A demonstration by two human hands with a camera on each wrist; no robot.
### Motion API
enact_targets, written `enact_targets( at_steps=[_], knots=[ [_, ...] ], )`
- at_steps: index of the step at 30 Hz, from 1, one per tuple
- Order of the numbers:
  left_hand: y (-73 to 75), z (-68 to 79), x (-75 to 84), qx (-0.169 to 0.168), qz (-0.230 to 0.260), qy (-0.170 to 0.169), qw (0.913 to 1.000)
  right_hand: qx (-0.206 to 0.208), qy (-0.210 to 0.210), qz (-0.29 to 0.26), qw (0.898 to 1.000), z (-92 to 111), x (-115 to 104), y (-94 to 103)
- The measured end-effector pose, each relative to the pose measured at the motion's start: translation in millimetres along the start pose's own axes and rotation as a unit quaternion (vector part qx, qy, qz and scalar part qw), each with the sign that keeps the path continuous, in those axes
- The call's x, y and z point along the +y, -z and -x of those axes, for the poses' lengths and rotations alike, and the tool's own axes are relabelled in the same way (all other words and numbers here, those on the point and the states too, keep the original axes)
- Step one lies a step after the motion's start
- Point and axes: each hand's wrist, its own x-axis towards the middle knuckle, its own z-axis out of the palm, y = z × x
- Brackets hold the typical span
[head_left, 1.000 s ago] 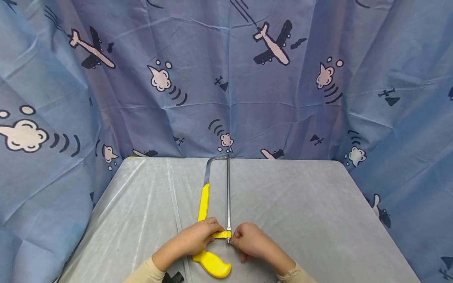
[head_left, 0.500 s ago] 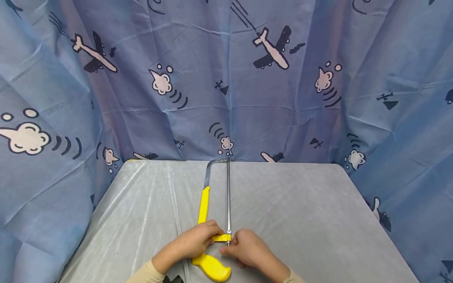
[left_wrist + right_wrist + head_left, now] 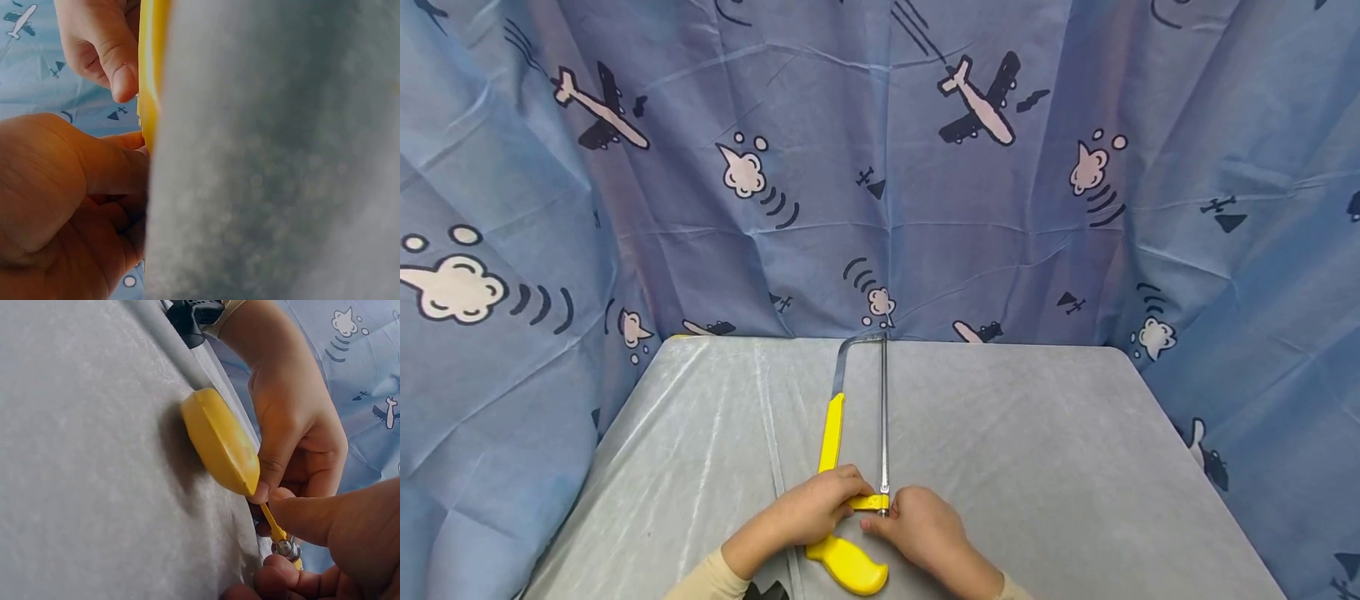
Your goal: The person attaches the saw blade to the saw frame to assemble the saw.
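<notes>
A hacksaw with a yellow frame (image 3: 831, 433) and yellow handle (image 3: 850, 567) lies on the table, its grey bow and silver blade (image 3: 884, 417) pointing away. My left hand (image 3: 812, 508) grips the frame just ahead of the handle, covering part of it. At the blade's near end, my right hand (image 3: 925, 525) has its thumb and curled fingers around the shiny tension nut (image 3: 287, 549). That nut is mostly hidden in the head view. In the left wrist view, the yellow frame (image 3: 150, 69) appears edge-on between the hands.
A grey cloth-like surface covers the table (image 3: 1037, 442). Blue curtains (image 3: 820, 200) printed with airplanes hang behind it and along both sides. A black device (image 3: 194, 319) sits at the left sleeve's cuff.
My right hand has shifted its fingers around the nut, its thumb swinging left across the blade's near end. My left hand keeps its grip, and the hacksaw stays in place.
</notes>
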Motion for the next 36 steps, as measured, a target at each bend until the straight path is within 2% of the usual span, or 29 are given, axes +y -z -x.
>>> enact_targets(
  at_steps=[9,15,20,23,25,26,28,31,33,36],
  knots=[
    [0.9,2.1,-1.5,0.012,-0.003,-0.015,0.9998,0.014,0.008,0.01,1.0,-2,0,-2.4],
    [1.7,2.6,-1.2,0.01,0.003,-0.012,0.9999,0.009,0.003,-0.001,1.0,-2,0,-1.5],
    [2.6,0.1,-0.3,0.0,0.016,0.004,0.9999,0.011,0.002,-0.004,1.0,-3,2,0.1],
    [3.8,-0.7,0.2,-0.005,0.019,0.011,0.9998,0.005,0.009,-0.027,1.0,-4,4,0.6],
    [4.5,-0.6,0.3,-0.006,0.017,0.013,0.9997,-0.026,0.009,-0.067,0.997,-6,5,1.7],
    [4.9,-0.5,0.1,-0.007,0.018,0.014,0.9997,-0.05,0.004,-0.099,0.994,-7,5,3.3],
    [5.2,-0.2,0.1,-0.007,0.017,0.015,0.9997,-0.108,-0.008,-0.18,0.978,-9,8,6.8],
    [5.2,0.3,0.7,-0.008,0.019,0.015,0.9997,-0.197,-0.043,-0.293,0.935,-13,13,11.7],
    [4.7,0.5,0.9,-0.008,0.019,0.015,0.9997,-0.235,-0.051,-0.338,0.91,-15,18,14.1],
    [3.9,0.9,0.8,-0.008,0.02,0.016,0.9997,-0.273,-0.054,-0.367,0.888,-18,22,16.4]
  ],
)
